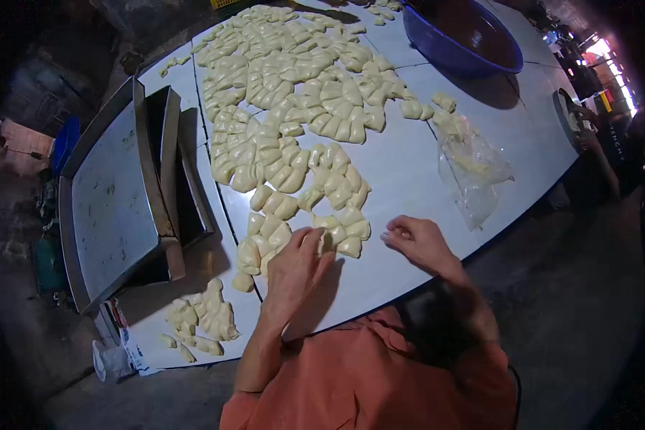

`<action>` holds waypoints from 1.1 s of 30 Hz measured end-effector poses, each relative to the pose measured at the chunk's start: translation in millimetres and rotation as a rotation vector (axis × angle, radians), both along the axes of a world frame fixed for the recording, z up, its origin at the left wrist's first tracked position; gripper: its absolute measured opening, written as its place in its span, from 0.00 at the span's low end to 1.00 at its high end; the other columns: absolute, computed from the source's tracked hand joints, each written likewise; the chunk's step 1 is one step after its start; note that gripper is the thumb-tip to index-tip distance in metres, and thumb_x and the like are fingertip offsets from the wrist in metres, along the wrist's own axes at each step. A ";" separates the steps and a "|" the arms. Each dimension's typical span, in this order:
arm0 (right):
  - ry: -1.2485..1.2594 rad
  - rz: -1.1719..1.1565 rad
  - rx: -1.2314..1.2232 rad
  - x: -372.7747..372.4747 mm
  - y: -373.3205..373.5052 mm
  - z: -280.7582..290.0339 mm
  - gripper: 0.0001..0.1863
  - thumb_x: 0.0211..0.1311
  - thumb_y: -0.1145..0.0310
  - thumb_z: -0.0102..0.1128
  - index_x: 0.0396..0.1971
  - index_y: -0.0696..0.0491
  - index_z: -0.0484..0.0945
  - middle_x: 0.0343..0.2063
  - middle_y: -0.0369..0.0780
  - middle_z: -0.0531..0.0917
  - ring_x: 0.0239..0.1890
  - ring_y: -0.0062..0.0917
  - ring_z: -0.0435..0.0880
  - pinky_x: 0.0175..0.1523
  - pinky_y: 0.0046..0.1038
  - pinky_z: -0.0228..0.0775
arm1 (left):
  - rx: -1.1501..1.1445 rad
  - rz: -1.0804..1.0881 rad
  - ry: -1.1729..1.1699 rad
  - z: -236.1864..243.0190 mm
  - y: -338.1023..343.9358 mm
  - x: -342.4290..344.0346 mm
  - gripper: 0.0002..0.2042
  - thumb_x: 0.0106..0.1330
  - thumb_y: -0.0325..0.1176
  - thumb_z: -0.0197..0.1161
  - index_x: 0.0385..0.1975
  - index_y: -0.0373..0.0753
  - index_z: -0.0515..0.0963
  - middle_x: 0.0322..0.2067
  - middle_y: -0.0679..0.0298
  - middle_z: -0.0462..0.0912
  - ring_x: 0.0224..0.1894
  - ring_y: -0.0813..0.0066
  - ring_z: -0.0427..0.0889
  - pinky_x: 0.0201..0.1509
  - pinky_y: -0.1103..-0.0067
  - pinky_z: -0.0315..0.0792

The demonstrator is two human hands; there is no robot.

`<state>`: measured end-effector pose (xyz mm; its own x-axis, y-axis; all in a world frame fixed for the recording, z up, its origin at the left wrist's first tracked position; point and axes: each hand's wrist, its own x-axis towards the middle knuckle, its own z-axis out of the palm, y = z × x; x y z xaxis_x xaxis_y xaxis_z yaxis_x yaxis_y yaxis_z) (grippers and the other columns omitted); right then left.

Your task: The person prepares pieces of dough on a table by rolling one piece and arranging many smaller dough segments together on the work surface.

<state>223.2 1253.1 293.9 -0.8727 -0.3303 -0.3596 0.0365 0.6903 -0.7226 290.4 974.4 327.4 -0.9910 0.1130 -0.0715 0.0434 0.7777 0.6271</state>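
Note:
My left hand (301,261) rests at the edge of many pale, glossy dough pieces (272,93), its curved fingers apart beside a small cluster (344,233); its fingertips are partly hidden. My right hand (415,244) hovers over the white table (401,287), right of that cluster, fingers loosely curled and apart, with nothing visible in them. The pieces lie packed in fanned groups toward the far side. A separate pile (211,312) lies at the near left. A crumpled clear plastic bag (473,179) with dough bits sits to the right.
Stacked metal trays (111,186) stand along the left edge. A blue basin (466,39) with brown contents is at the far right. Another person's arm (595,143) and dark clothing show beside a round object (566,118) at the right edge. A yellow crate (225,3) is at the back.

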 end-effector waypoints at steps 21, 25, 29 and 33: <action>-0.310 -0.328 -0.876 -1.0 22.4 -9.0 0.08 0.53 0.75 0.59 0.33 0.53 0.71 0.30 0.35 0.78 0.31 0.15 0.75 0.34 0.18 0.68 | -0.070 0.031 0.073 -15.8 30.1 -23.1 0.18 0.63 0.40 0.68 0.52 0.45 0.79 0.57 0.56 0.76 0.52 0.53 0.78 0.53 0.62 0.76; -0.327 -0.372 -0.781 0.7 7.1 9.2 0.19 0.57 0.73 0.62 0.49 0.60 0.73 0.34 0.36 0.80 0.36 0.20 0.80 0.39 0.21 0.74 | -0.134 -0.172 0.114 -24.0 45.7 -26.9 0.16 0.60 0.37 0.69 0.49 0.47 0.82 0.55 0.58 0.76 0.54 0.57 0.76 0.52 0.65 0.75; -0.121 0.029 0.017 -0.6 -4.3 23.0 0.22 0.56 0.68 0.70 0.49 0.61 0.77 0.37 0.38 0.81 0.34 0.21 0.81 0.40 0.24 0.75 | -0.256 -0.243 0.134 -38.0 56.8 -25.6 0.11 0.59 0.35 0.65 0.42 0.51 0.85 0.54 0.62 0.77 0.56 0.59 0.74 0.53 0.65 0.72; -0.015 0.029 -0.028 7.1 1.8 15.3 0.18 0.55 0.68 0.70 0.43 0.61 0.77 0.36 0.36 0.82 0.35 0.21 0.81 0.41 0.26 0.75 | 0.026 -0.272 0.250 -28.6 66.0 -17.5 0.09 0.61 0.35 0.63 0.36 0.39 0.82 0.43 0.59 0.82 0.49 0.57 0.79 0.49 0.64 0.71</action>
<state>230.4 1254.9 309.2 -0.8570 -0.3659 -0.3627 0.0276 0.6705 -0.7414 272.9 1040.4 298.8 -0.9108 0.3736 0.1759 0.4013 0.7004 0.5903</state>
